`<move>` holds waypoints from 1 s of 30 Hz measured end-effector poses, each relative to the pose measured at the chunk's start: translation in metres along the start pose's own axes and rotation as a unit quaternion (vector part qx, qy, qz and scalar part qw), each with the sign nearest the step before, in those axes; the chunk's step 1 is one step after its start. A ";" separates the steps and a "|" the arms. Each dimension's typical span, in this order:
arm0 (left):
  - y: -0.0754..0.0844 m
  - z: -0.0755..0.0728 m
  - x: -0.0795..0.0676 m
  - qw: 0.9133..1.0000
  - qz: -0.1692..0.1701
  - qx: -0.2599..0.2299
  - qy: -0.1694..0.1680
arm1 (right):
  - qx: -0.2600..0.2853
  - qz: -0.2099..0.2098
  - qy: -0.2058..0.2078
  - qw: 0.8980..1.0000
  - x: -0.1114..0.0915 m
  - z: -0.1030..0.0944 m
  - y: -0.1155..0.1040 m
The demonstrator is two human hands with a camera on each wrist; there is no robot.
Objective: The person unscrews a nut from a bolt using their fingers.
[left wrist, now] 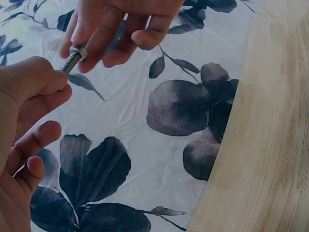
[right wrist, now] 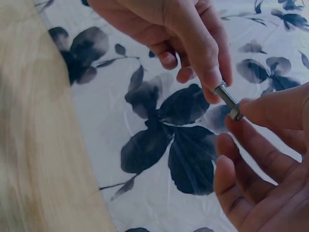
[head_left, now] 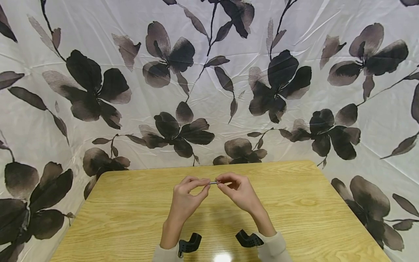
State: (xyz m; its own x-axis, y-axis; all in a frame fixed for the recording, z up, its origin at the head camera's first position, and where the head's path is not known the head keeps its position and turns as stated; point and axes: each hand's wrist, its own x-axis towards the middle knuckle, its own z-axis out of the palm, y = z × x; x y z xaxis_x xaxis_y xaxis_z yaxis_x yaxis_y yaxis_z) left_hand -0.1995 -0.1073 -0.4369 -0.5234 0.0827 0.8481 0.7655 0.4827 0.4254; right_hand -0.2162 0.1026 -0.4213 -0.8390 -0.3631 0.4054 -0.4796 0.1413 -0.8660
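Though slim, silvery & thrd'd bolt [right wrist: 227, 96].

Bright head view, white glare [head_left: 222, 258] on near table [head_left: 124, 214], dim bluish wrist views

You wear pale off-white sleeves, the left sleeve [head_left: 166, 254] running off the bottom of the head view and the right sleeve [head_left: 275, 246] showing a wide, softly creased cuff. By the inner edge of each you carry a black wrist mount, the left mount [head_left: 190, 243] and the right mount [head_left: 248, 239], both bent like a short elbow with a blunt, blocky end and small holes dotting the part nearest the cloth. Past the cuffs, your left hand [head_left: 186, 198] and right hand [head_left: 243, 193] are bare
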 end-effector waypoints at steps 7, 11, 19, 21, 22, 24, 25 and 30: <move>0.000 0.000 0.000 1.000 -0.009 0.004 -0.003 | 0.027 -0.047 0.018 0.998 0.000 0.000 -0.001; 0.001 0.000 0.000 1.000 -0.008 0.001 -0.001 | 0.017 -0.024 0.032 0.999 0.000 0.000 -0.001; 0.002 0.000 0.000 1.000 -0.010 -0.003 0.005 | -0.018 0.066 0.043 0.997 0.002 0.000 -0.001; 0.002 0.000 0.000 1.000 -0.009 -0.005 0.005 | -0.017 0.069 0.041 0.997 0.002 0.000 -0.001; 0.001 0.000 0.000 1.000 -0.008 -0.006 0.005 | -0.018 0.068 0.041 0.997 0.002 0.000 0.000; 0.002 0.000 0.000 1.000 -0.006 -0.007 0.006 | -0.023 0.068 0.040 0.997 0.003 0.000 0.000; 0.002 0.000 0.000 1.000 -0.005 -0.006 0.006 | -0.023 0.066 0.039 0.997 0.003 0.000 0.001; 0.002 0.000 0.001 1.000 0.004 -0.006 0.007 | -0.023 0.065 0.035 0.997 0.003 0.001 0.002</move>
State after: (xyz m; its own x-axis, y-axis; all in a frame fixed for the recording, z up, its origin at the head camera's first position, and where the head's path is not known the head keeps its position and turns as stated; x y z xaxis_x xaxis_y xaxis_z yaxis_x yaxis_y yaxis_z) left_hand -0.1985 -0.1067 -0.4356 -0.5123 0.0750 0.8555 0.7743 0.4713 0.4224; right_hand -0.2192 0.1011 -0.4219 -0.9102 -0.2739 0.3106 -0.3749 0.2264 -0.8990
